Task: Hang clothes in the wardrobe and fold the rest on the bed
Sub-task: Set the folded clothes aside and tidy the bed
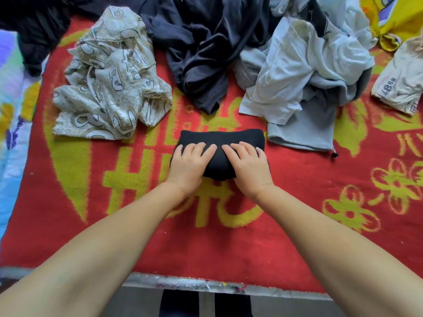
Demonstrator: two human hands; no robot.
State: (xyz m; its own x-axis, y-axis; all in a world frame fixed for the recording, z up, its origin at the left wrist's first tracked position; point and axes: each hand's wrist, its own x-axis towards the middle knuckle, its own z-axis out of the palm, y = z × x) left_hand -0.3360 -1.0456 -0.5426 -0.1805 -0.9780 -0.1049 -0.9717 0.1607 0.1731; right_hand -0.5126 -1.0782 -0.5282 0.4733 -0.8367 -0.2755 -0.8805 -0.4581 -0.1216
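Folding is the step in hand, judging by the small black bundle under both palms on the bed (pixel 297 202), whose red and yellow blanket carries everything here. No wardrobe is in view.

Furthest left among the loose clothes lies a crumpled beige patterned garment (pixel 109 88), well apart from the hands. Next to it, further back, a dark navy garment (pixel 206 53) sprawls unfolded. Nearer the person, in the middle of the blanket, sits the folded black garment (pixel 219 138), a compact, tidy rectangle. The left hand (pixel 190 165) rests flat on its left half, fingers straight and spread, pressing rather than gripping. The right hand (pixel 247 165) does the same on the right half, its fingers just beside those of the left. Right of the bundle a white and grey heap (pixel 304 72) is piled up, with a cream garment (pixel 402 85) at the far right edge and a yellow cloth (pixel 393 17) behind it.

Black bundle looks finished or nearly so. The next move likely calls for lifting both hands off, setting the bundle aside where it will not be disturbed, then reaching for one of the loose garments and deciding whether it hangs or folds.
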